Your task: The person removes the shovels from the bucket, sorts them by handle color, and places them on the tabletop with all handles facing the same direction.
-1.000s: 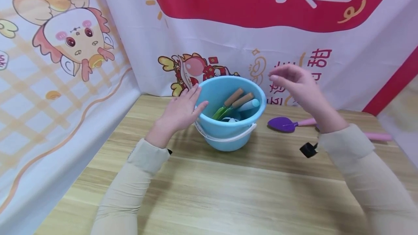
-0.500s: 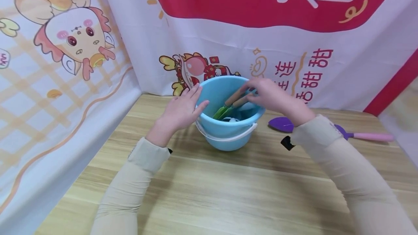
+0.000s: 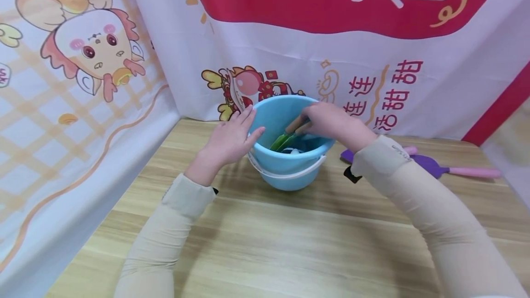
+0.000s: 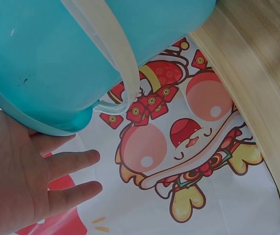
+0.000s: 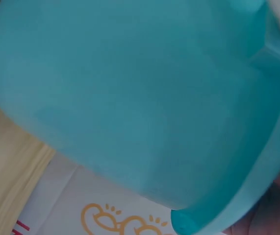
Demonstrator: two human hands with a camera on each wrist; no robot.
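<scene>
A light blue bucket (image 3: 285,171) with a white handle (image 3: 285,176) stands upright on the wooden table. My left hand (image 3: 232,137) rests against its left rim with the fingers extended, and the left wrist view shows those fingers spread beside the rim. Reaching over the right rim, my right hand (image 3: 329,121) has its fingers bent down among tool handles inside. Two wooden handles (image 3: 295,124) with green lower parts (image 3: 281,142) lean there, their upper ends covered by the hand. Whether the fingers grip one is hidden. A black-and-white item (image 3: 291,150) lies in the bucket.
To the right on the table (image 3: 265,243) lie a purple shovel with a pink handle (image 3: 474,173) and another purple tool (image 3: 347,156), partly hidden by the right sleeve. Printed cloth (image 3: 165,49) hangs behind and to the left, close to the bucket.
My right hand has moved left and down from the air beside the bucket into its mouth, covering the handle tops. The left hand and bucket have stayed in place.
</scene>
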